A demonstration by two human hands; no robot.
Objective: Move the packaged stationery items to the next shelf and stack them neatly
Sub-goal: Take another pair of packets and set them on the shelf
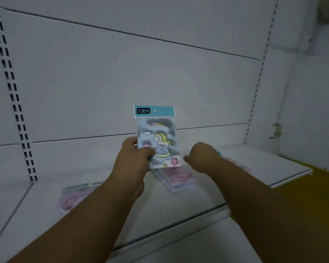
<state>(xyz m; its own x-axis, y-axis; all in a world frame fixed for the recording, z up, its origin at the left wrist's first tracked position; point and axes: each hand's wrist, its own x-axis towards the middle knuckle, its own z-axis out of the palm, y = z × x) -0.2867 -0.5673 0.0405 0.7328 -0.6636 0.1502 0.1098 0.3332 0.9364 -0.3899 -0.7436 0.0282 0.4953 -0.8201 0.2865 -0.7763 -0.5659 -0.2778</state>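
Note:
My left hand [135, 158] grips an upright packet of unicorn stickers [158, 137] with a blue header card, held above the white shelf [198, 196]. Below it lies a small stack of pink packets [176, 180]. My right hand [201, 156] hovers just right of the held packet with its fingers curled, over more packets [235, 162] that it mostly hides; whether it touches them is unclear. Another pink packet [72, 198] lies flat on the left part of the shelf, partly behind my left forearm.
White back panels rise behind the shelf, with slotted uprights at left [13, 95] and right [256, 92]. The shelf's right end [304, 173] borders a yellow surface [315, 190]. A seam [13, 209] divides the shelf from the section to the left.

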